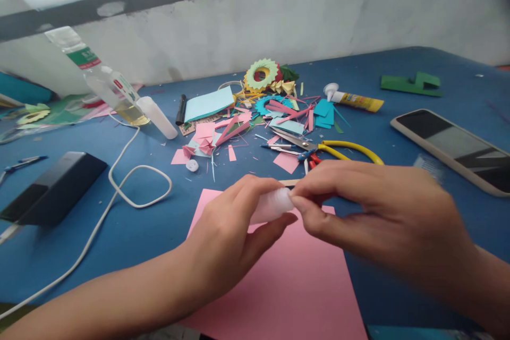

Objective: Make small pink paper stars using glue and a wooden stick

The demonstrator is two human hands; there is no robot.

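Observation:
My left hand (235,223) is wrapped around a small translucent white plastic bottle (274,204), which lies sideways with its ridged neck toward the right. At that neck, my right hand (350,207) pinches with thumb and forefinger; whatever is between those fingertips is hidden. Below both hands lies a sheet of pink paper (287,281), partly covered by my left hand and forearm. Just beyond my right hand are yellow-handled scissors (350,147), their blades pointing left among paper scraps. A small round white cap-like piece (192,165) rests on the table farther left.
On the blue table (159,244) stand a clear bottle (107,87) and a white tube-shaped bottle (157,117). Paper cuttings (239,122) are heaped at the back. A yellow glue tube (360,101), a phone (454,146), a green tape dispenser (412,84), and a black power bank (59,188) with a white cable (115,191) surround them.

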